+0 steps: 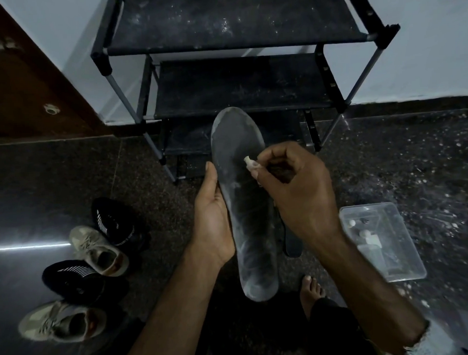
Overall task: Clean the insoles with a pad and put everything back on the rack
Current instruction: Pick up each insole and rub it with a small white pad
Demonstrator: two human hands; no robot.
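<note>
Holding the grey insole point(242, 203) lengthwise in front of the body, toe end toward twelve o'clock, the left hand point(213, 218) cradles its left edge, palm up, thumb lying straight along the rim and the other fingers apparently curled beneath it, though they are hidden. That grip keeps the dusty upper face turned to the camera and steady against rubbing. The right hand point(295, 190) comes in from three o'clock with its fingers bunched tight around a small pale pad point(249, 163), only a corner of which shows past the fingertips; the pad touches the insole near its middle. I judge the wiping of this insole to be under way, since whitish grime covers the toe and heel.

A second dark insole point(293, 244) lies on the floor just behind the right wrist, at about four o'clock of the held one. Farther toward four o'clock sits a clear plastic box point(383, 240) with small pale items inside, too blurred to name. At eight o'clock, two black knit sneakers point(114, 222) and two beige lace-up sneakers point(96, 250) lie on the dark stone floor point(53, 185). The black shoe rack point(239, 77) stands at twelve o'clock, its fabric shelves dusty, waiting for everything's return.
</note>
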